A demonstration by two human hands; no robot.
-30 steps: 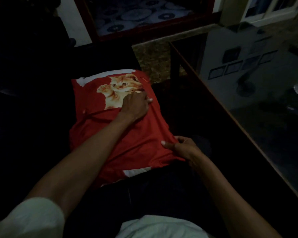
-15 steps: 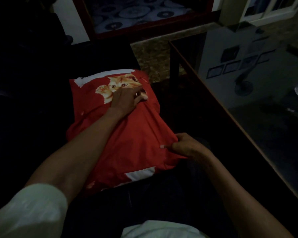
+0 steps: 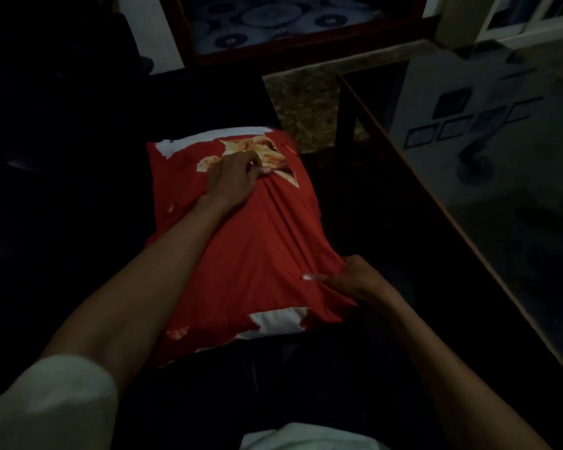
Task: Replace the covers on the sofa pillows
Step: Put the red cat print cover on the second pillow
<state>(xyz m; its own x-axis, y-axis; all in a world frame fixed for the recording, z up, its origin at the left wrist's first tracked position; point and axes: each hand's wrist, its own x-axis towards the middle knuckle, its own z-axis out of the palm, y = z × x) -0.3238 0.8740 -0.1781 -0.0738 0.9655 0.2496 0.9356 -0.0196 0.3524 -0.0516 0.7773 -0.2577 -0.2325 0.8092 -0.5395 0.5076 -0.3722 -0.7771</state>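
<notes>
Lying across the person's lap on dark seating, just left of the glass-topped table: a pillow in a red cover with white patches at 2 corners, 1 at the far left and 1 at the near right. Printed on the far end of the cover, an orange cat picture, crumpled and partly hidden.

Left hand on the end of the pillow farthest from the person, level with the table's far corner, fingers curled and bunching a fold of the red cover at the cat picture, knuckles up, fabric creased into ridges running from that grip toward the near end. Bare forearm stretched over the pillow, white sleeve at the upper arm.

Right hand at the near corner of the pillow on the side facing the table, fingers curled into the edge of the cover and gripping it, 1 finger extended flat along the red cloth toward the pillow's middle. Cloth pulled taut between the 2 hands.

Beyond the table's far corner, speckled floor; farther still, a dark red frame around a patterned blue-grey surface. Dim light throughout, seating detail too dark to make out.
</notes>
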